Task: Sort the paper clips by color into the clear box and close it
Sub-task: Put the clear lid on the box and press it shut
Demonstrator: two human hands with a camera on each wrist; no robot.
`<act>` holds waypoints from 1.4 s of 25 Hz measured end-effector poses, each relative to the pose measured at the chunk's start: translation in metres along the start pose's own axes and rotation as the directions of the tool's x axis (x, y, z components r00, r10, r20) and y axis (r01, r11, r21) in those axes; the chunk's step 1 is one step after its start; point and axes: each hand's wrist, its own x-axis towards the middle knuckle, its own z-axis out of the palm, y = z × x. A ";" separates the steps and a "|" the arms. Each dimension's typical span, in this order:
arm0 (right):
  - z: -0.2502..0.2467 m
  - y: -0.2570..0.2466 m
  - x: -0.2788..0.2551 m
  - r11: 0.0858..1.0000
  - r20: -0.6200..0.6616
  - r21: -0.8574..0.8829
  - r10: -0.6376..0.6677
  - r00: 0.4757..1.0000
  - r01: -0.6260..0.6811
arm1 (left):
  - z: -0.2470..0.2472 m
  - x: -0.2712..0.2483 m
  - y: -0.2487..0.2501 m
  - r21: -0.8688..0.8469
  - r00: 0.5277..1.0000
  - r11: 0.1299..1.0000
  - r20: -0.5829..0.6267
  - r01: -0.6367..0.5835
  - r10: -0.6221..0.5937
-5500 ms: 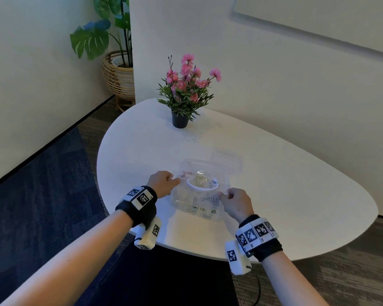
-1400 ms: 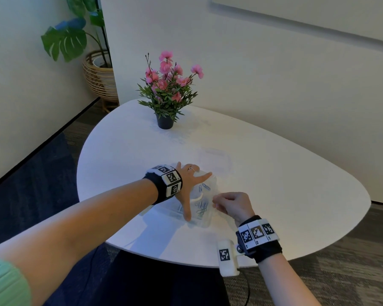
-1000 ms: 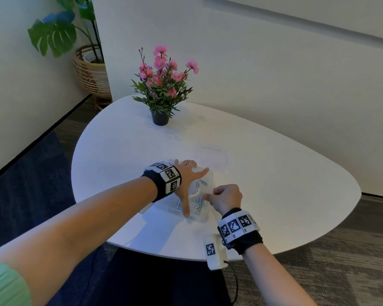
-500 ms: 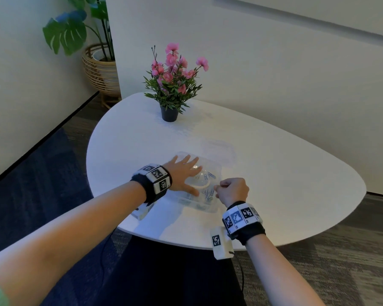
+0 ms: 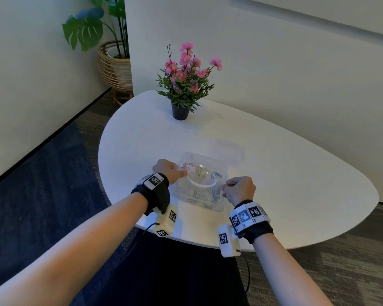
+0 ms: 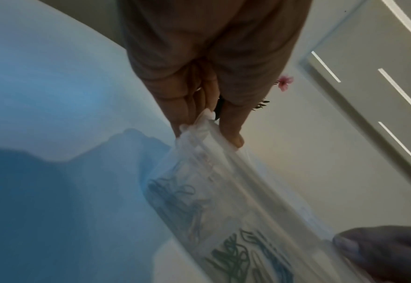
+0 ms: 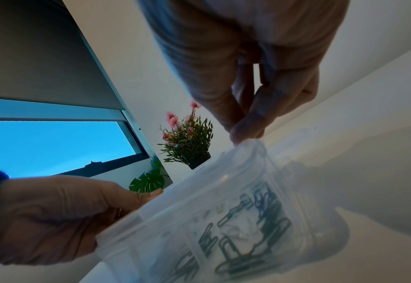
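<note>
The clear box (image 5: 200,187) sits near the front edge of the white table (image 5: 285,173) with its lid down. Paper clips (image 5: 215,192) show through the plastic in separate compartments: red and green toward the back, blue on the right. My left hand (image 5: 171,172) grips the box's left edge, thumb on top of the lid (image 6: 214,137) and fingers under the rim. My right hand (image 5: 236,189) pinches the right edge of the box (image 7: 250,145) between thumb and fingers. Clips (image 7: 250,229) fill the near compartments in the right wrist view.
A small black pot of pink flowers (image 5: 182,85) stands at the back of the table. A large leafy plant in a wicker basket (image 5: 114,62) is on the floor by the wall. Dark blue carpet (image 5: 42,184) lies left of the table.
My left hand lay flat on the lid before; now it has slid to the left edge and grips it. My right hand stays at the right edge.
</note>
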 end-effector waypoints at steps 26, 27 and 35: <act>-0.013 0.006 -0.024 0.600 0.617 -0.603 -0.066 0.784 0.526 | 0.003 -0.021 -0.021 0.654 0.860 0.559 0.402 -0.509 0.314; -0.012 0.006 -0.023 0.594 0.627 -0.606 -0.054 0.777 0.529 | 0.003 -0.022 -0.019 0.642 0.854 0.564 0.417 -0.520 0.312; 0.001 0.014 0.002 0.589 0.530 -0.599 -0.216 0.820 0.542 | 0.007 0.001 -0.001 0.657 0.822 0.494 0.479 -0.569 0.309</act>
